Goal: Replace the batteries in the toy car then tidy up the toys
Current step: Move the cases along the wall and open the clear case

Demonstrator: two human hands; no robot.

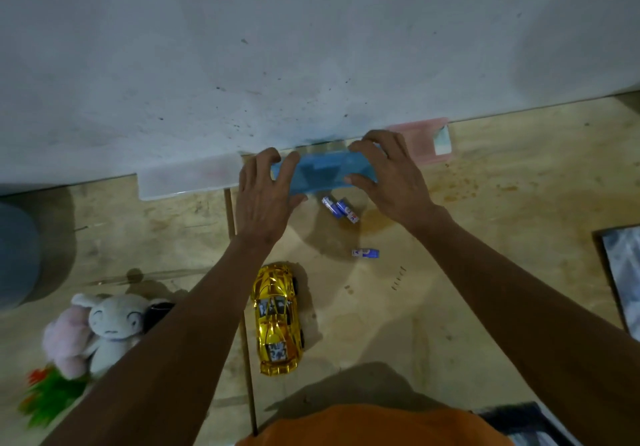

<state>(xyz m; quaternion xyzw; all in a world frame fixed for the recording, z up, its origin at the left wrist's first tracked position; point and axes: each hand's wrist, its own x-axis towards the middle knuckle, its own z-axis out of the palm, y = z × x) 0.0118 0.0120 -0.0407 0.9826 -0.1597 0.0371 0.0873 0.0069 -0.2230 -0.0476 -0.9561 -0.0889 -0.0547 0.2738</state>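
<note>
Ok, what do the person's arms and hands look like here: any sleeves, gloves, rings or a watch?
Both arms are bare from the wrist to the frame edge, with no sleeves in view. The left hand and right hand wear no gloves, and no rings, watch or bracelet show. The only clothing in view is an orange shirt at the bottom edge of the picture.

Wall (311, 47) closes off the far side; blue box (323, 172), clear lid (187, 179) and pink lid (420, 141) sit against its base. Two batteries (339, 208) just beside the box, a third (365, 253) apart. Open floor (485, 238) right of the gold car (277, 317). Plush toys (100, 331) crowd the near left, grey bin (17, 255) at the left edge.
</note>
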